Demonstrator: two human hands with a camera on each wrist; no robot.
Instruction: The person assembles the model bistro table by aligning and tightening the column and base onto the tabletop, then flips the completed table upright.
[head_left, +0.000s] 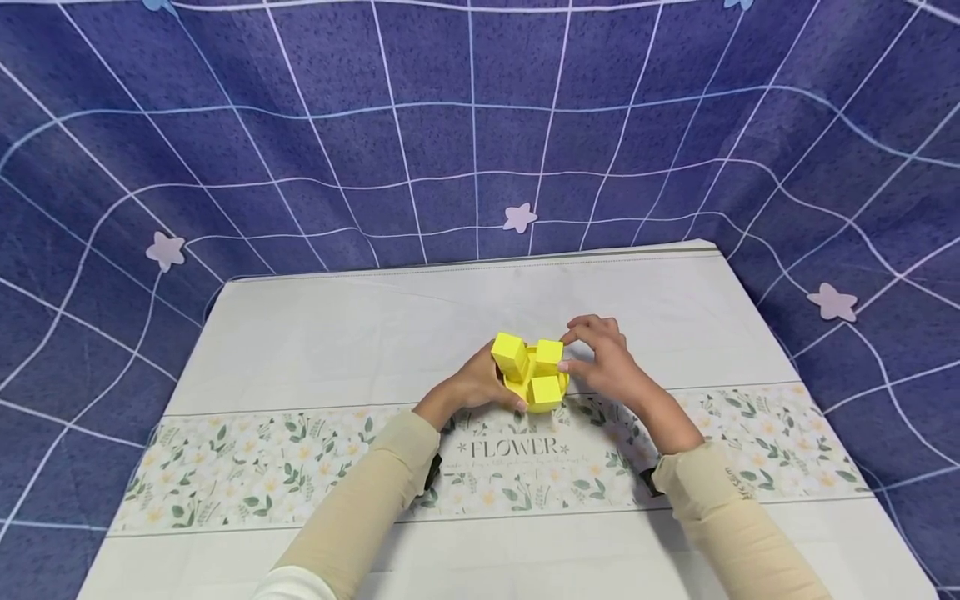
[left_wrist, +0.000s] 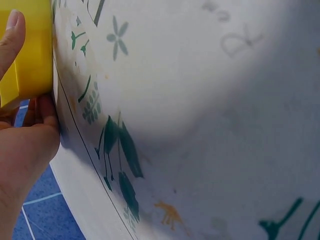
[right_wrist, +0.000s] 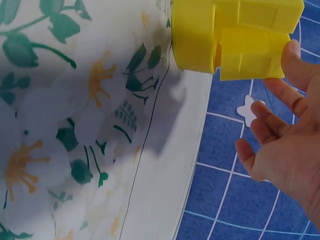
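A round yellow holder [head_left: 531, 377] stands on the table with square-topped yellow blocks upright in it; the rear-left block [head_left: 510, 353] reaches highest. My left hand [head_left: 474, 382] holds the holder from its left, thumb along the near side. In the left wrist view that thumb [left_wrist: 11, 37] lies against the yellow wall. At the holder's right, my right hand [head_left: 606, 360] pinches the rear-right block [head_left: 550, 353] between thumb and index finger at its upper end. The other fingers of that hand are apart from the block, as the right wrist view shows. The front block [head_left: 545, 390] stands nearer me.
A white cloth [head_left: 360, 333] with a flowered band [head_left: 247, 467] and the printed word FLOWER covers the table. Behind it and at both sides hangs a blue gridded curtain [head_left: 442, 150] with pale stars.
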